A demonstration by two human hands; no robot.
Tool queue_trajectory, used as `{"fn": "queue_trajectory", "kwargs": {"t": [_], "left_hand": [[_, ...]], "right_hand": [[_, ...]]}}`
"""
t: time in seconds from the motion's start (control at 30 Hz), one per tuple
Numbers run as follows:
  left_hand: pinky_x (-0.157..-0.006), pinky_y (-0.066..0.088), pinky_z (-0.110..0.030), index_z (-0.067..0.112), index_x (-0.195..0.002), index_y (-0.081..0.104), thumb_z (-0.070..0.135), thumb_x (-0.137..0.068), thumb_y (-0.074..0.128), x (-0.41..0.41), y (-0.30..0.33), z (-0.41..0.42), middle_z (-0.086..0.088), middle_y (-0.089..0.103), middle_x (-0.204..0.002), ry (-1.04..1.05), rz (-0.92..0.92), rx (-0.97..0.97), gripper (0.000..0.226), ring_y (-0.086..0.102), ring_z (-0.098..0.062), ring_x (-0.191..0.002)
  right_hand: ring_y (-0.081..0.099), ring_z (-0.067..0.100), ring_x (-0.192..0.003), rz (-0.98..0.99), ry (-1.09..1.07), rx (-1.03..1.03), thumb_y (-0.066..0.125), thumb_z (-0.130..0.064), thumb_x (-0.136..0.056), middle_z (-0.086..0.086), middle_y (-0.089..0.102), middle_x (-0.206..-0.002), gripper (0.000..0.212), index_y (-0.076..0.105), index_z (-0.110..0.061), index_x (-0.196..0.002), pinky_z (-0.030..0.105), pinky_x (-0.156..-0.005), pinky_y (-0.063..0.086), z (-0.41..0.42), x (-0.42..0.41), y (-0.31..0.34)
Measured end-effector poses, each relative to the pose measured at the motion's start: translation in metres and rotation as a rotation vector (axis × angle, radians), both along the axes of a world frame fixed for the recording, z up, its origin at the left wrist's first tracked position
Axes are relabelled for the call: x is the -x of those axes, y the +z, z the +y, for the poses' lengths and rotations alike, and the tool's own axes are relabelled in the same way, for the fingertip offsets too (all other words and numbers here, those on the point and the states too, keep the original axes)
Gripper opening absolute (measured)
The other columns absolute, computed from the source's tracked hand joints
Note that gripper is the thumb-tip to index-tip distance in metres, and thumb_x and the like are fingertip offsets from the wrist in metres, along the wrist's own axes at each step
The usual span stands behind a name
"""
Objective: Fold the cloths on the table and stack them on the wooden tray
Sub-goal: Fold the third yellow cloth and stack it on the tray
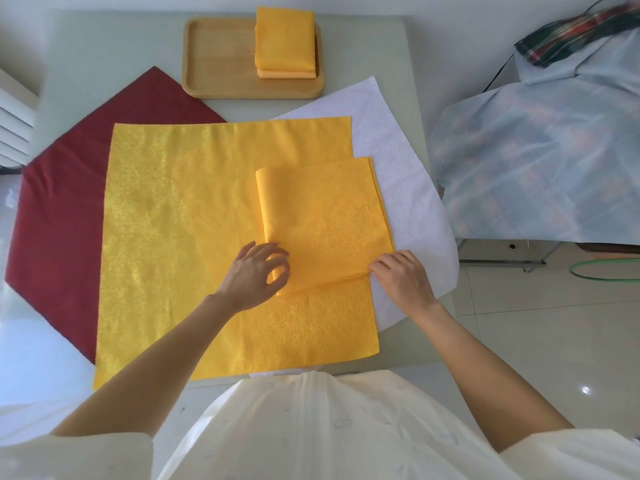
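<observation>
the folded yellow cloth (325,223) lies on the right part of a flat yellow cloth (180,237) spread on the table (104,46). the left hand (254,275) curls its fingers round the folded cloth's near left corner, and the right hand (403,277) pinches its near right corner. under the flat cloth lie a dark red cloth (69,188) to the left and a white cloth (408,188) to the right. farther back, the wooden tray (214,60) holds a stack of folded yellow cloths (285,39) on its right side.
</observation>
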State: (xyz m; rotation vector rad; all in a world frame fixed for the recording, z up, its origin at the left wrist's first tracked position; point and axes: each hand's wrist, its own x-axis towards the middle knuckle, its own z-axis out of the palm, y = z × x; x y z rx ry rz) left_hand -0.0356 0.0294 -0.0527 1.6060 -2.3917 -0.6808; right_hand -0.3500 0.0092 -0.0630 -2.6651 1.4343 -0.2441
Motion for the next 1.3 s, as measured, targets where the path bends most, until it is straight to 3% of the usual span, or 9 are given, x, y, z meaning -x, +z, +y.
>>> {"fn": "queue_trajectory", "kwargs": {"t": [0.1,0.2,0.33,0.47,0.6,0.8,1.07,1.3], "left_hand": [[-0.102,0.037,-0.044,0.018,-0.109,0.061,0.016,-0.087,0.051,-0.011,-0.001,-0.016,-0.003,0.060,-0.121,0.126,0.038,-0.002,0.024,0.054,-0.025,-0.116],[-0.097,0.041,-0.041,0.014,-0.112,0.062,-0.001,-0.080,0.059,-0.019,-0.001,-0.032,-0.004,0.062,-0.118,0.144,-0.005,-0.061,0.036,0.058,-0.027,-0.108],[-0.099,0.040,-0.038,0.018,-0.108,0.063,0.016,-0.077,0.072,-0.022,-0.004,-0.038,0.001,0.063,-0.115,0.111,-0.044,-0.084,0.033,0.057,-0.022,-0.111],[-0.100,0.037,-0.036,0.020,-0.103,0.064,0.026,-0.070,0.078,-0.020,-0.010,-0.032,0.004,0.067,-0.109,0.216,-0.001,-0.051,0.036,0.063,-0.020,-0.101],[-0.089,0.038,-0.037,0.014,-0.095,0.070,0.021,-0.079,0.072,-0.006,-0.011,-0.028,-0.002,0.071,-0.102,0.505,0.163,-0.033,0.018,0.062,-0.022,-0.102],[-0.084,0.045,-0.040,0.018,-0.096,0.070,0.042,-0.085,0.062,0.011,-0.004,-0.044,0.000,0.072,-0.089,0.902,0.212,-0.220,0.027,0.057,-0.022,-0.097],[-0.077,0.048,-0.036,0.021,-0.095,0.066,0.046,-0.089,0.054,0.012,-0.002,-0.054,0.003,0.072,-0.090,0.928,0.114,-0.254,0.029,0.064,-0.023,-0.080],[-0.058,0.038,-0.027,0.023,-0.089,0.064,0.047,-0.086,0.056,0.009,0.003,-0.066,0.001,0.069,-0.082,0.887,-0.030,-0.330,0.026,0.060,-0.021,-0.071]], "right_hand": [[0.059,0.019,-0.070,-0.015,0.032,0.024,0.078,-0.006,-0.070,0.000,0.064,-0.079,0.015,0.069,-0.014,-0.077,0.027,-0.066,0.045,0.001,0.003,0.011],[0.057,0.019,-0.066,-0.031,0.064,0.062,0.078,-0.004,-0.070,0.000,0.062,-0.075,0.015,0.069,-0.014,-0.077,0.026,-0.064,0.043,-0.001,0.008,0.022],[0.060,0.020,-0.067,-0.064,0.106,0.089,0.066,-0.012,-0.083,0.000,0.065,-0.076,0.001,0.067,-0.012,-0.082,0.025,-0.068,0.041,-0.008,0.010,0.046],[0.059,0.018,-0.072,-0.167,0.060,0.113,0.061,-0.014,-0.086,0.001,0.065,-0.078,0.009,0.066,-0.011,-0.080,0.024,-0.070,0.041,-0.035,0.002,0.076],[0.052,0.017,-0.080,-0.256,-0.061,-0.025,0.056,-0.018,-0.089,0.001,0.061,-0.085,0.011,0.063,-0.012,-0.084,0.024,-0.072,0.036,-0.090,-0.015,0.090],[0.058,0.026,-0.083,-0.170,-0.246,-0.259,0.058,-0.015,-0.088,0.007,0.064,-0.089,0.007,0.064,-0.011,-0.087,0.036,-0.074,0.044,-0.172,-0.048,0.057],[0.058,0.026,-0.088,-0.022,-0.282,-0.366,0.054,-0.017,-0.091,0.008,0.063,-0.095,0.012,0.065,-0.012,-0.092,0.034,-0.073,0.042,-0.208,-0.070,0.024],[0.058,0.027,-0.088,0.033,-0.296,-0.327,0.055,-0.017,-0.091,0.008,0.063,-0.095,0.011,0.066,-0.013,-0.091,0.036,-0.076,0.042,-0.211,-0.077,0.015]]}}
